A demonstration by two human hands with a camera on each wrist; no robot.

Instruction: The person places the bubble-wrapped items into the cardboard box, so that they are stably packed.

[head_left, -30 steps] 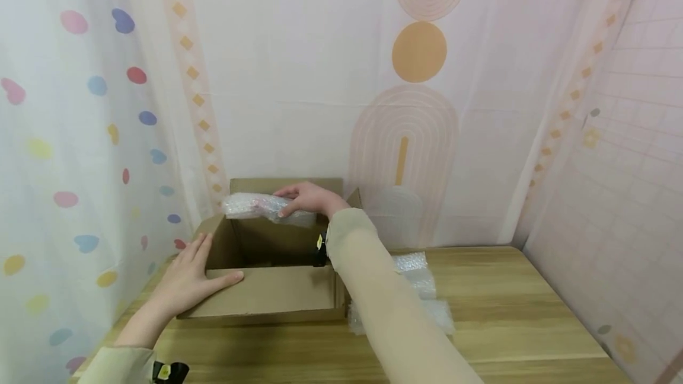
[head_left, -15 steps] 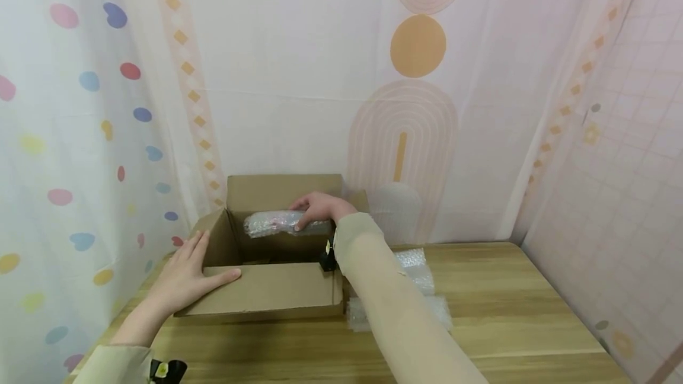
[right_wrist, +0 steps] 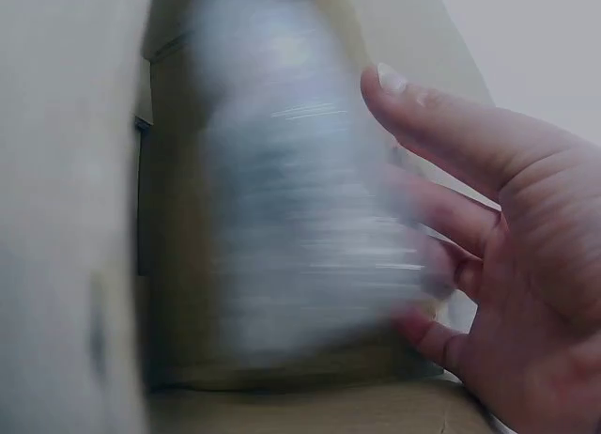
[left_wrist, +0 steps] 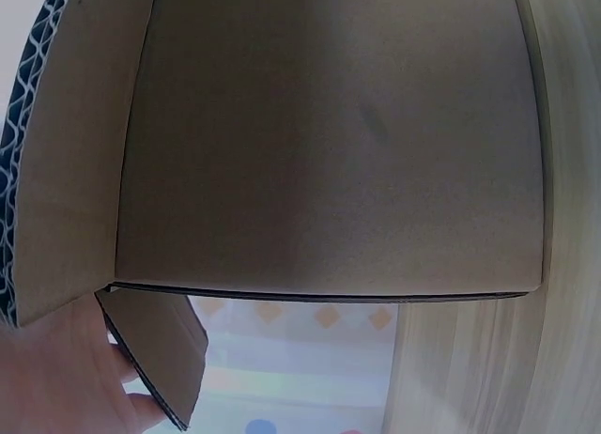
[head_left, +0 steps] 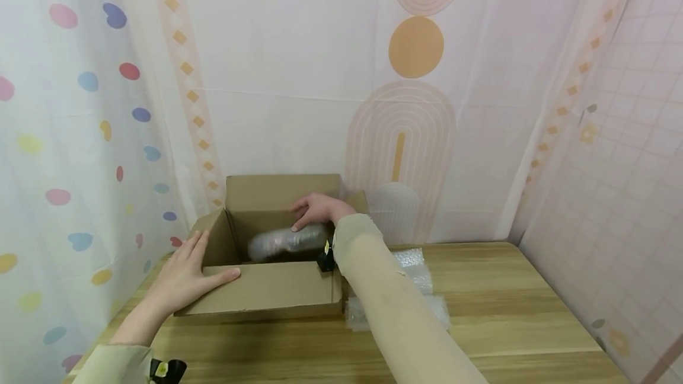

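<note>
An open cardboard box stands on the wooden table at the back left. A bubble-wrapped bundle is blurred with motion inside the box's mouth, just under my right hand. In the right wrist view the bundle is a smear beside my right hand, whose thumb and fingers are spread and apart from it. My left hand lies flat on the box's front-left flap with straight fingers. The left wrist view shows the cardboard flap close up and the edge of my left hand.
Loose sheets of bubble wrap lie on the table just right of the box, partly behind my right sleeve. Patterned curtains close in the table on the left, back and right.
My right hand lowered the bundle from above the box's back flap into the box's mouth, then let go; the bundle now drops, blurred. My left hand stayed on the flap.
</note>
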